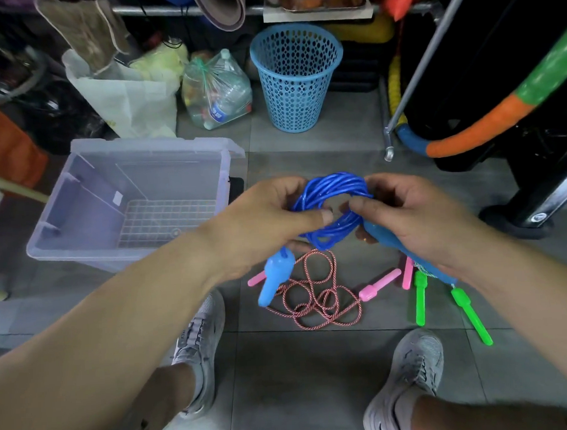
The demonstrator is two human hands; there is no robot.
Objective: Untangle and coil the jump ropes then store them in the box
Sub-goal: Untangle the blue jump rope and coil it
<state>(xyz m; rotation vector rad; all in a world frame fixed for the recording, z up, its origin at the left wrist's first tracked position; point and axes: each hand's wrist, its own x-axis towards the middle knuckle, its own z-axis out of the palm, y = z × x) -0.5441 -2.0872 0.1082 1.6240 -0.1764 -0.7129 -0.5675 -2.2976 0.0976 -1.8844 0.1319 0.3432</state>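
- On the floor [299,362], just past the shoes, a red-and-white rope [316,298] lies in loose, crossing loops with pink handles [379,285] beside it. Green handles [421,298] lie to its right, their cord mostly hidden under the right wrist. These look uncoiled.
- Above them, both hands hold the blue rope [331,186], which is wound into a tight ring.
- The left hand [269,222] curls round the ring's left side, its fingers [318,217] pinching the strands. One blue handle [275,279] dangles below it.
- The right hand [413,218] pinches the ring's right side and grips the other handle.
- The blue rope seems nearly coiled but is not yet stored.
- Farther left, the open box [87,198] stands on the floor with no rope showing inside.
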